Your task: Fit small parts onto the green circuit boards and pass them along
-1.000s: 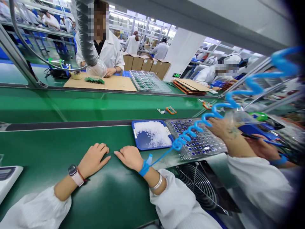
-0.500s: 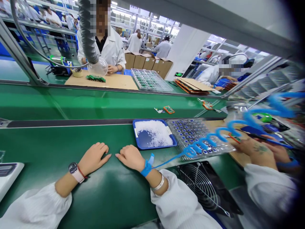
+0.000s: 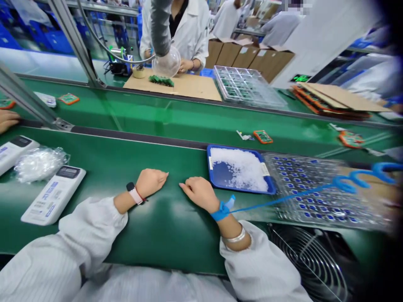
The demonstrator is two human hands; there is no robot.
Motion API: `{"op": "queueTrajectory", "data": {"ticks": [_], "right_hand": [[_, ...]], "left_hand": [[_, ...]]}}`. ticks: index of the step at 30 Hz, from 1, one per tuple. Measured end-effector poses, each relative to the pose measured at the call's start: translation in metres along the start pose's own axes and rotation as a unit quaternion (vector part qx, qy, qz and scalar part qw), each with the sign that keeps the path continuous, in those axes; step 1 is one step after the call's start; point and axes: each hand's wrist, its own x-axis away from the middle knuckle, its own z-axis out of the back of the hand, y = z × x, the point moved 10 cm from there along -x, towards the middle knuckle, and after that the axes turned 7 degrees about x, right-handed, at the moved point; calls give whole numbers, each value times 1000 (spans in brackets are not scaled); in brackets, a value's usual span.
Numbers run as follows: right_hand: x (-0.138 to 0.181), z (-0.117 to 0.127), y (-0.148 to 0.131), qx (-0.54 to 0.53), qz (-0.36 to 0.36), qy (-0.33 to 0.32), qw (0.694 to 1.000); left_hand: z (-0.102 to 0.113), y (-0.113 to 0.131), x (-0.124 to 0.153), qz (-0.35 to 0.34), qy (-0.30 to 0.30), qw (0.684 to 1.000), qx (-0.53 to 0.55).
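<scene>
My left hand [image 3: 153, 181] rests on the green bench top, its fingers loosely bent and pointing right. Nothing shows in it. A watch [image 3: 132, 189] with a pink strap is on that wrist. Across a small gap, my right hand [image 3: 200, 193] lies with its thumb reaching left and its other fingers curled. It too shows no object. A blue wrist strap [image 3: 221, 212] with a coiled cord circles the right wrist, above a silver bangle [image 3: 235, 238]. Nearest to the right hand is a blue tray [image 3: 217, 184] holding small white pellets [image 3: 248, 170].
Left of me are a white device [image 3: 53, 197] with a display, a similar one [image 3: 14, 151] and a clear plastic bag [image 3: 42, 163]. Clear trays [image 3: 302, 188] of small blue parts and a fan [image 3: 315, 256] stand right. Orange-edged boards [image 3: 262, 136] lie beyond; a co-worker [image 3: 192, 37] sits opposite.
The view has swung left and down, bringing the white devices and bag into sight. My left hand has turned, its fingers closer together. My right hand keeps nearly the same pose.
</scene>
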Motion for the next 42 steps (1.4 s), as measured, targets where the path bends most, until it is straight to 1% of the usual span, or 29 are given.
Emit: {"op": "queueTrajectory", "data": {"ticks": [5,7,14,20,25,30,32,37,42], "right_hand": [[1,2,1,-7,-3,6,1000],[1,2,1,-11,-3,7,1000],[0,1,1,-13,-1,10,1000],[0,1,2,-12,3,18,1000],[0,1,2,-22,6,28,999],[1,2,2,-24,10,35,999],[1,2,2,-26,11,39,999],[2,3,2,-36,13,50,998],[3,3,2,-35,18,59,997]], "left_hand": [[9,-6,2,46,36,998,35],[13,-6,2,53,51,996,52],[25,1,2,18,106,992,68],[27,17,3,-70,123,988,57],[26,32,6,-150,127,980,15],[22,62,17,-273,108,956,-17],[23,71,21,-307,110,945,-14],[29,83,27,-347,124,930,-17],[41,92,37,-392,166,904,-42]]}}
